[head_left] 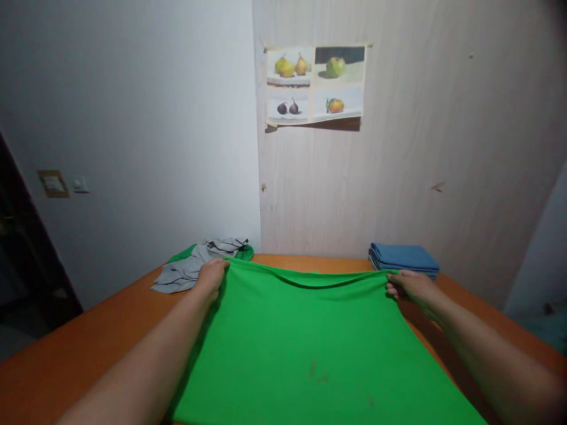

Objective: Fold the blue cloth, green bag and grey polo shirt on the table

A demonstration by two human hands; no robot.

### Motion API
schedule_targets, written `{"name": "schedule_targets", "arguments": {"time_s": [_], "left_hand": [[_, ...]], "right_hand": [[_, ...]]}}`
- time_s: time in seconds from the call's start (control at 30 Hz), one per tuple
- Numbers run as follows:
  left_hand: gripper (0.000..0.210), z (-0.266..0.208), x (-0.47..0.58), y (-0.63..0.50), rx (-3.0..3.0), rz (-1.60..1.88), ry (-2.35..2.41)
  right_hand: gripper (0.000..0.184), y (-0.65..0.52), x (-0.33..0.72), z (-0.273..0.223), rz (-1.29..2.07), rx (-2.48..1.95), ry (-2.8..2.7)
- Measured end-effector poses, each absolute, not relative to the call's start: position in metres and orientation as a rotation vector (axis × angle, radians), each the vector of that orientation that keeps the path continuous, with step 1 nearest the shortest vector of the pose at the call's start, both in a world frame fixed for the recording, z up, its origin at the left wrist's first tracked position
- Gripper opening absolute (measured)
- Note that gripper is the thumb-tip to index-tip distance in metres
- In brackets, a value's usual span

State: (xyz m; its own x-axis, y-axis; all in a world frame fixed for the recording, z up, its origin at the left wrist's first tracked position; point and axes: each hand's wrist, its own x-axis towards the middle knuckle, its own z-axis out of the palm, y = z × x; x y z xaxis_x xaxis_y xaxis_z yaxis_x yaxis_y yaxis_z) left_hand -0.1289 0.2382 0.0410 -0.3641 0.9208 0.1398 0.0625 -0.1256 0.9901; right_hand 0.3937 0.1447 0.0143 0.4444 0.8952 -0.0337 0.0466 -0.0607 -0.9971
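Observation:
A bright green garment (310,330), which looks like a shirt, is stretched out over the table, with a few dark stains on its near part. My left hand (213,276) pinches its far left corner. At the far right corner, my right hand (410,284) grips the cloth between thumb and fingers. Between the two hands the far edge sags a little, and a second layer of cloth shows along it. The near end of the garment runs out of view at the bottom.
On the orange table (110,330), a loose heap of grey clothes (183,270) with some green cloth lies at the back left. A folded blue stack (403,257) sits at the back right. Behind stands a wall with a fruit picture sheet (315,85).

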Motion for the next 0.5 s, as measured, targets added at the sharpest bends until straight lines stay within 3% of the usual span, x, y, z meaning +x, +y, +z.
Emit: {"name": "schedule_targets", "arguments": {"time_s": [0.2, 0.5], "left_hand": [[0.018, 0.01, -0.133, 0.246, 1.166, 1.479, 1.563], [0.009, 0.011, -0.135, 0.269, 1.219, 1.414, 1.816]], "right_hand": [[0.013, 0.158, 0.399, -0.017, 0.854, -1.537, -0.879], [0.018, 0.179, 0.408, -0.012, 0.834, -1.643, -0.887]]}}
